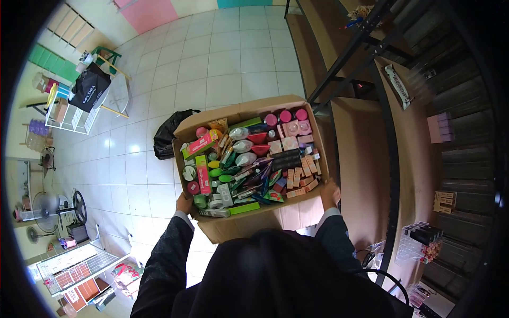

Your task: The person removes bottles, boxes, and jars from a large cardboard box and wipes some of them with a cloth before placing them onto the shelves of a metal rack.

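A large open cardboard box [217,229] full of small packaged goods is held in front of me. My left hand [184,203] grips its near left corner, and my right hand [330,194] grips the near right corner. The fingers of both hands are partly hidden by the box. Inside lie pink-lidded jars [285,116], clear-capped bottles [241,147], small orange boxes [297,177], pink and green cartons [202,175], and several tubes and sachets. The near flap hangs folded outward toward me.
Metal-framed shelving [366,159] runs along the right, holding small boxes [444,202] and a clear rack [416,241]. A black plastic bag [168,132] lies on the tiled floor [127,175] beyond the box's left side. Fans [47,212] and a white wire rack [79,267] stand at left.
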Tool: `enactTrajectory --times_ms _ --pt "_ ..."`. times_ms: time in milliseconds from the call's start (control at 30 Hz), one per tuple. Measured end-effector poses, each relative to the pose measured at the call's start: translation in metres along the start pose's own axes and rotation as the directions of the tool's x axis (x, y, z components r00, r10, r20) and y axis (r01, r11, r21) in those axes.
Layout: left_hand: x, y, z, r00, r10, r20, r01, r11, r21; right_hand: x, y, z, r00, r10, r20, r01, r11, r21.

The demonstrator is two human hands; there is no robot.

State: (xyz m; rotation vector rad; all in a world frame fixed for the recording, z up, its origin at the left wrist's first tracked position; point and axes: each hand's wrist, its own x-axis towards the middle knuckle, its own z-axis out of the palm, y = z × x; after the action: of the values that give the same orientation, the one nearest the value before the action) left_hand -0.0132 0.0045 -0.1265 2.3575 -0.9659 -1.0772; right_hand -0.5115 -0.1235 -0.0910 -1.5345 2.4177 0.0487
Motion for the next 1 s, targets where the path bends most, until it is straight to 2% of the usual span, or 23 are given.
enactTrajectory --times_ms 67,133,300,367,433,500,567,600,667,700,800,867,933,1000 --pt "-0.002 0.01 -0.003 1.0 -0.022 -0.007 0.023 1.0 0.016 -0.008 0.003 -0.001 0.999 0.035 0.014 -0.035 0.999 0.005" --pt "-0.001 0.006 -0.001 0.998 -0.021 -0.062 0.016 0.997 -0.075 -0.002 0.008 0.016 1.0 0.009 -0.019 -0.008 0.999 0.053" --pt "-0.013 0.007 0.005 0.995 -0.035 -0.098 0.04 0.998 0.045 -0.001 0.006 0.009 0.997 -0.047 -0.066 0.05 0.998 0.048" --pt "-0.017 0.006 0.002 0.992 -0.117 -0.046 0.12 0.99 0.07 -0.002 0.001 0.001 0.996 0.043 0.084 -0.052 0.992 0.116" --pt "-0.015 0.0 0.013 0.984 -0.18 0.005 0.18 0.984 -0.014 0.003 0.009 0.006 0.997 0.028 0.078 -0.039 0.99 0.135" --pt "-0.025 0.009 0.012 0.978 -0.21 -0.005 0.21 0.978 -0.002 0.001 0.01 0.002 0.997 0.023 0.074 -0.034 0.987 0.159" --pt "-0.03 0.02 0.011 0.972 -0.234 -0.016 0.234 0.972 0.004 -0.004 0.005 -0.014 0.989 0.005 0.146 -0.035 0.978 0.206" --pt "-0.034 0.02 0.009 0.977 -0.212 -0.027 0.213 0.976 0.037 -0.002 0.008 -0.012 0.99 0.007 0.138 -0.036 0.977 0.211" --pt "-0.034 0.024 0.011 0.982 -0.183 -0.041 0.185 0.98 0.069 0.002 0.014 -0.004 0.981 -0.056 0.184 -0.02 0.921 0.389" --pt "-0.036 0.028 0.009 0.983 -0.178 -0.05 0.18 0.982 0.058 0.002 0.011 -0.007 0.981 -0.032 0.194 -0.053 0.909 0.414" --pt "-0.033 0.034 0.005 0.98 -0.192 -0.048 0.195 0.979 0.06 0.0 0.009 -0.013 0.979 -0.095 0.181 0.027 0.939 0.344" --pt "-0.022 0.028 0.003 0.976 -0.213 -0.043 0.216 0.974 0.069 0.003 0.006 -0.013 0.973 -0.092 0.213 0.018 0.946 0.325" --pt "-0.018 0.031 0.003 0.982 -0.186 -0.034 0.186 0.983 -0.001 0.007 0.01 -0.01 0.964 -0.088 0.25 0.011 0.955 0.297" --pt "-0.01 0.033 -0.002 0.986 -0.159 -0.058 0.161 0.986 0.031 0.007 0.01 -0.008 0.963 -0.108 0.247 0.035 0.959 0.282"
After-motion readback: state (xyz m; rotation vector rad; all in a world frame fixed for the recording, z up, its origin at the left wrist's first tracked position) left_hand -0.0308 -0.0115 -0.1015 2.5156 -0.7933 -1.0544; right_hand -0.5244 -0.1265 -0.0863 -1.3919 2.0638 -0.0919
